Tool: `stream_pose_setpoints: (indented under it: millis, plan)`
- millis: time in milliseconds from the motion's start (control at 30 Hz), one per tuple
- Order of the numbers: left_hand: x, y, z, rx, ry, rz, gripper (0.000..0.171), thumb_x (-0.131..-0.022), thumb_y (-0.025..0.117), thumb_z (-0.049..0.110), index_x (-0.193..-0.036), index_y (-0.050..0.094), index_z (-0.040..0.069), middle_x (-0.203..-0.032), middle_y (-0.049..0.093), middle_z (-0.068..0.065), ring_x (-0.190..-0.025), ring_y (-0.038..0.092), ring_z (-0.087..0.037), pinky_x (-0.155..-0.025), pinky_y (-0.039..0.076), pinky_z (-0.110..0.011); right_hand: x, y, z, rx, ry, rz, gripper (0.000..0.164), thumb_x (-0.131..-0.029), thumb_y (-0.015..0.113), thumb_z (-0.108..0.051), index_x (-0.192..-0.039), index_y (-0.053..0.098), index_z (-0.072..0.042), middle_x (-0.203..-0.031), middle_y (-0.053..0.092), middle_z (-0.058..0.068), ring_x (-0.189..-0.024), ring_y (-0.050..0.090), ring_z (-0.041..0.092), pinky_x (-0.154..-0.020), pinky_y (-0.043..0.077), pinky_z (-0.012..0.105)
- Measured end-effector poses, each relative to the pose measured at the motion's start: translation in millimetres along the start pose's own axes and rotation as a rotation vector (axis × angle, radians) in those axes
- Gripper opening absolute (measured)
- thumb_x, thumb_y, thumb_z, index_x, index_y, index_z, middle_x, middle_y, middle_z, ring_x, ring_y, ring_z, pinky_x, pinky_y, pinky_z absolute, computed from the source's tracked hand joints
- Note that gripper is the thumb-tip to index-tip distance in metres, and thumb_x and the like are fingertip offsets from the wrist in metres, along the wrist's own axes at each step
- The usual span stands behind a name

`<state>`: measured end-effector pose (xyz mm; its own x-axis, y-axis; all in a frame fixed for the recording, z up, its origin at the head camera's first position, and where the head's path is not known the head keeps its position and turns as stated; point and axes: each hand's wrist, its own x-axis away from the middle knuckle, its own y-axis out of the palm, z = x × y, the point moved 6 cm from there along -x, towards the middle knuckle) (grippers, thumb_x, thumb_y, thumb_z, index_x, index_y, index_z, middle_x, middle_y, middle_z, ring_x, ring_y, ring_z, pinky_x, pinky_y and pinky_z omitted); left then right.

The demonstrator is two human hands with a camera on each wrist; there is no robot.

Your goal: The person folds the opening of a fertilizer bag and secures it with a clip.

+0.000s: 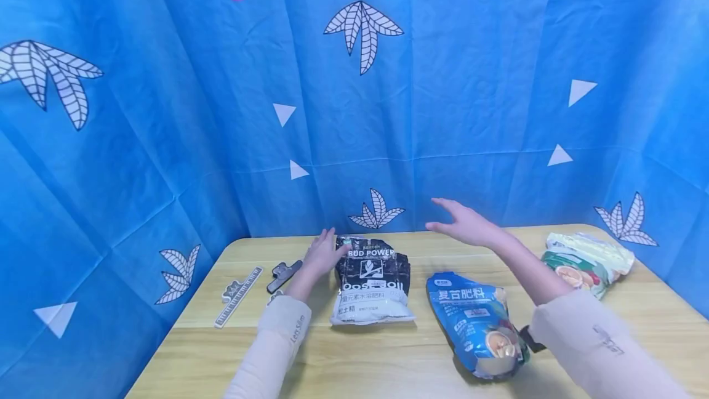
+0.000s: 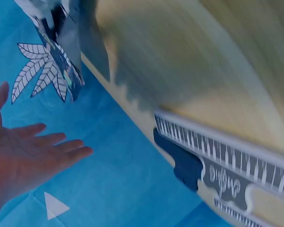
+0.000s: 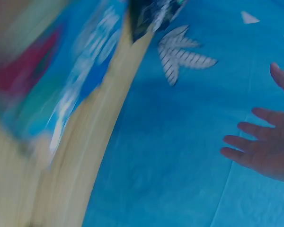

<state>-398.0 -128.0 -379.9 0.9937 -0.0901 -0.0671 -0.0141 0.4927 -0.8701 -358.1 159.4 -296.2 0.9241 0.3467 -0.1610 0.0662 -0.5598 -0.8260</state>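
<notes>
A black and white fertilizer bag (image 1: pixel 372 288) stands near the middle of the table, its top edge crumpled. My left hand (image 1: pixel 321 255) is spread at the bag's upper left side; in the left wrist view the left hand (image 2: pixel 33 146) shows straight fingers and an empty palm. Over the back right of the bag, my right hand (image 1: pixel 462 221) hovers in the air with fingers extended, holding nothing. A blue fertilizer bag (image 1: pixel 471 325) lies below the right forearm. The right wrist view shows the right hand (image 3: pixel 265 137) spread and empty.
Left of the black bag lie a dark clip (image 1: pixel 284 276) and a ruler-like clip with piano-key markings (image 1: pixel 238 297). A green and pale yellow bag (image 1: pixel 587 263) lies at the right. A black clip part (image 1: pixel 532 338) shows beside the blue bag. Blue curtains (image 1: pixel 471 79) surround the wooden table (image 1: pixel 354 362).
</notes>
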Motion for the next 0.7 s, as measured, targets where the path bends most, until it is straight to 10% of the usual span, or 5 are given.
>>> stream_pose_setpoints:
  millis: [367,700]
  plan:
    - [-7.9,15.9,-14.3,0.390,-0.223,0.048,0.070,-0.090,0.059,0.024,-0.136,0.023,-0.014,-0.134,0.031,-0.035,-0.122,0.032,-0.046,-0.099,0.029,-0.052,-45.1,36.8,-8.6,-0.762,0.362,0.062,0.061,-0.095,0.051,-0.025,-0.141,0.024,0.004,-0.142,0.028,0.025,-0.124,0.034,0.039,-0.100,0.032,0.046]
    - [-6.6,36.1,-28.1,0.667,-0.361,0.007,0.042,-0.086,0.058,0.007,-0.116,0.042,-0.016,-0.110,0.051,-0.030,-0.104,0.051,-0.040,-0.089,0.042,-0.045,-36.3,113.6,27.8,-1.289,0.759,0.048,0.052,-0.093,0.043,-0.007,-0.141,0.023,0.003,-0.145,0.019,0.026,-0.130,0.024,0.039,-0.105,0.024,0.043]
